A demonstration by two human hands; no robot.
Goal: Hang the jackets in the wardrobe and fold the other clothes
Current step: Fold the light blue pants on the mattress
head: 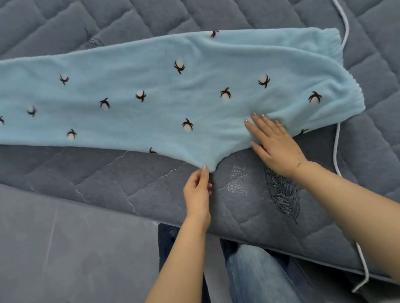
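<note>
Light blue fleece trousers [141, 89] with small brown-and-white cotton-boll prints lie folded lengthwise across the grey quilted bed [112, 19]. Their elastic waistband is at the right and the legs run off the left edge of the view. My left hand [197, 192] pinches the pointed crotch corner of the trousers at the near edge. My right hand [272, 141] lies flat, fingers spread, pressing the fabric near the waistband.
A white cable [341, 16] runs down the right side of the bed, passes beside the waistband and hangs over the mattress edge. My jeans-clad legs [251, 274] stand against the mattress front. More grey quilted cover [58, 246] fills the lower left.
</note>
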